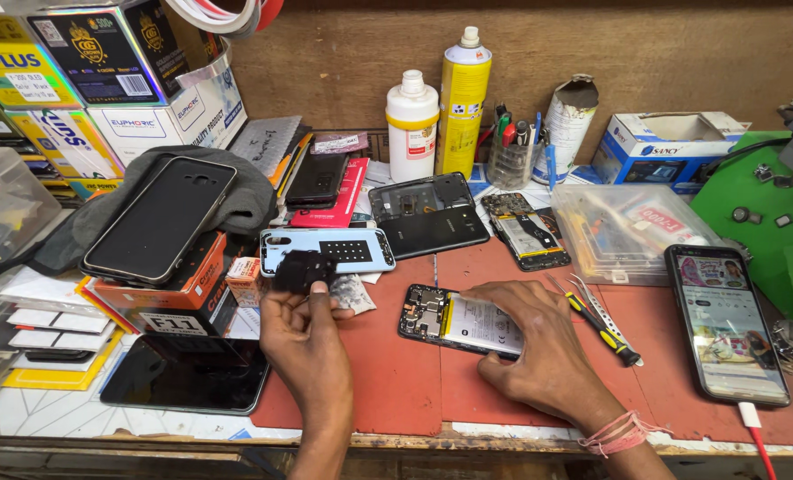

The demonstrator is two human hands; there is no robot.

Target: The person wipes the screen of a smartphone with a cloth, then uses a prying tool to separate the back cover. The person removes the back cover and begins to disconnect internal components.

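head view, left to right, everything placed off the opened phone (461,319) lying back-off on the red mat (396,382). far left of it: a dark phone (159,219) on a grey cloth atop an orange box, and a black screen panel (187,373) flat at the near bench edge. just left of the opened phone, the left hand (306,333) is raised with fingers pinched on a small black part (303,270), held up in front of a light blue back cover (325,251); the part sits up and to the left of the phone, apart from it, not touching. the opened phone's long axis runs left-right with a slight tilt, board end toward the left hand, battery end under the right hand (529,342). right hand rests on the battery end, fingers spread and pressing down, not closed around anything, so it is steadying rather than gripping. right hand is the one in contact; left hand is near, carrying the part. behind the phone: another opened dark phone shell (427,213), white bottle, yellow spray can. just right of it: a screwdriver (602,327) and tweezers (605,307) lying side by side, handles toward the near edge. further right, a lit phone (726,322) on a cable.
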